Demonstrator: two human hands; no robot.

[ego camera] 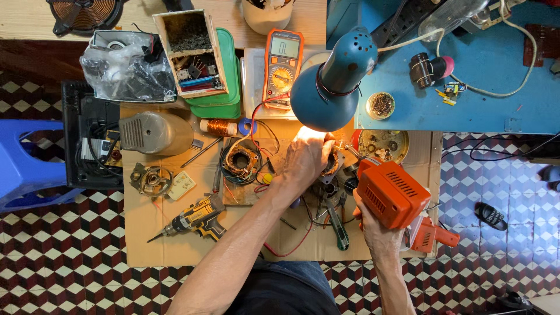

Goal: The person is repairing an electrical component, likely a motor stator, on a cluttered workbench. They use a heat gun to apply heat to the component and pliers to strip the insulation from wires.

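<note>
Orange drill point(392, 194) angled up-left toward motor part point(330, 165), right hand point(373, 228) clenched around grip, left hand point(304, 162) clasping part

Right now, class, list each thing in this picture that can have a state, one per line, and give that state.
Desk lamp: lit, shining down on the work.
Multimeter: switched on, display lit.
Left hand: gripping a small motor part.
Right hand: gripping the orange power tool, tip at the part.
Yellow cordless drill: lying unheld on the cardboard.
Wooden box: open.
</note>
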